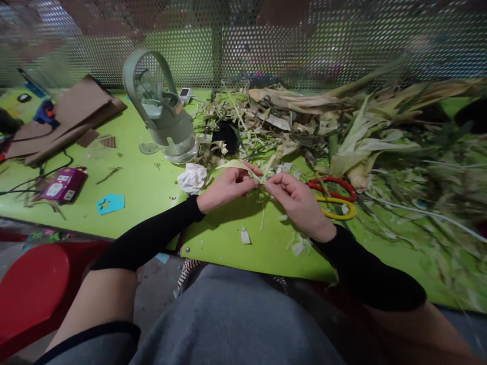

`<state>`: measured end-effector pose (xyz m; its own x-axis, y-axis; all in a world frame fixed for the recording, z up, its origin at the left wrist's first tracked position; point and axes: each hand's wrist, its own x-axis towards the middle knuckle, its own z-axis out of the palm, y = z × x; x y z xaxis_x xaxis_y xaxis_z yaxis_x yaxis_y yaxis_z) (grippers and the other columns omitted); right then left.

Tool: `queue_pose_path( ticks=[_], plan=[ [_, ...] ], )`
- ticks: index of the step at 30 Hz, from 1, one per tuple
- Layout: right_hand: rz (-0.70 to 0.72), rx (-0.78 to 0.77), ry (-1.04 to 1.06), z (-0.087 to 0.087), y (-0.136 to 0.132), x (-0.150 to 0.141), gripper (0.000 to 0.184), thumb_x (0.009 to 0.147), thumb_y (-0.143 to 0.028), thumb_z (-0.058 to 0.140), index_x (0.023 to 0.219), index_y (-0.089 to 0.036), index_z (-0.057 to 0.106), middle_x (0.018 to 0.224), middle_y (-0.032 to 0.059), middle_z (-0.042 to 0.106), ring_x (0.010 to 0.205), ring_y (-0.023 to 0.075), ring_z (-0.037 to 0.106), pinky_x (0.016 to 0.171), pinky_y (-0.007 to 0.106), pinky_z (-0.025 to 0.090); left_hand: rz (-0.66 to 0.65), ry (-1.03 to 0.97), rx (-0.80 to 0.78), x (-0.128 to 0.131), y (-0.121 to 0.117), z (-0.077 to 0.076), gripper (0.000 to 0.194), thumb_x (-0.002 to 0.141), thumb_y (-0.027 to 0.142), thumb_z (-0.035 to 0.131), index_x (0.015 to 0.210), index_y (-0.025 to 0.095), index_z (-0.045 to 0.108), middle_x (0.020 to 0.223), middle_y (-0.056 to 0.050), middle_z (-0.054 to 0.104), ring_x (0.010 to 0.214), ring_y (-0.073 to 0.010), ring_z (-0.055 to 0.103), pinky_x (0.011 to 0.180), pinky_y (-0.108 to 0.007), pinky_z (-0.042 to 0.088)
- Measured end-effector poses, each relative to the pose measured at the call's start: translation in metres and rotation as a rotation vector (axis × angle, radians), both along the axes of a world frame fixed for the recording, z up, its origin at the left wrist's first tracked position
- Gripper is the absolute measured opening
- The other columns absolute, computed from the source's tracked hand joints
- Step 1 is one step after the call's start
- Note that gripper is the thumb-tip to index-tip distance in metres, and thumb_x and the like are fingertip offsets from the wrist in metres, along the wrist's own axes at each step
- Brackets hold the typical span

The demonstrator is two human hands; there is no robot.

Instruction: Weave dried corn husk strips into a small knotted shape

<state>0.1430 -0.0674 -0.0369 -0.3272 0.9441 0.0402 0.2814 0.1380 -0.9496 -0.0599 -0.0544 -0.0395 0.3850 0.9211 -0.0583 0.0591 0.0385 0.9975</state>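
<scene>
A pale strip of corn husk (235,165) runs through the fingers of my left hand (233,186), which is closed on it. My right hand (296,203) pinches the frayed end of the same husk, its fingertips almost meeting those of the left. Both hands hover just over the green table (224,235). Beside my right hand lie scissors with one red and one yellow handle loop (338,209); their blades are hidden. A crumpled white paper (192,178) rests left of my left hand. Small husk scraps (245,235) lie below the hands.
A large heap of corn husks (361,134) covers the back and right. A lidded bottle with a loop handle (171,126) stands back left. Further left are brown cardboard (83,106), a purple box (64,184), a blue paper piece (110,204) and a glue gun (45,112). A red stool (34,289) stands below.
</scene>
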Motion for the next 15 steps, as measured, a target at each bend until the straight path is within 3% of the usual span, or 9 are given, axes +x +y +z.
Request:
queue_pose_path(
  ticks=[3,10,15],
  plan=[
    [-0.014,0.018,-0.026,-0.0021,0.0018,0.0002,0.024,0.097,-0.043,0.065,0.085,-0.023,0.058,0.065,-0.0059,0.045,0.056,0.0116,0.036,0.053,0.030,0.028,-0.037,-0.014,-0.052,0.0008,0.0000,-0.0020,0.021,0.093,0.025,0.070,0.111,0.014,0.066,0.061,0.009,0.050,0.054,-0.0064,0.049,0.056,-0.022,0.037],
    [0.035,0.158,-0.116,-0.0053,0.0029,0.0024,0.019,0.099,-0.039,0.064,0.090,-0.022,0.063,0.077,0.0001,0.061,0.067,0.0149,0.051,0.062,0.031,0.038,-0.061,-0.090,-0.149,0.0027,0.0006,-0.0090,0.018,0.095,0.027,0.070,0.092,0.014,0.060,0.079,-0.001,0.071,0.063,-0.0058,0.062,0.062,-0.019,0.050],
    [-0.044,0.078,-0.086,-0.0086,0.0040,0.0043,0.027,0.101,-0.049,0.062,0.093,-0.023,0.062,0.073,-0.0023,0.054,0.062,0.0140,0.045,0.058,0.030,0.035,-0.038,-0.124,-0.147,0.0029,-0.0008,-0.0076,0.020,0.092,0.026,0.074,0.102,0.013,0.062,0.082,-0.001,0.072,0.064,-0.0074,0.065,0.063,-0.020,0.051]
  ],
)
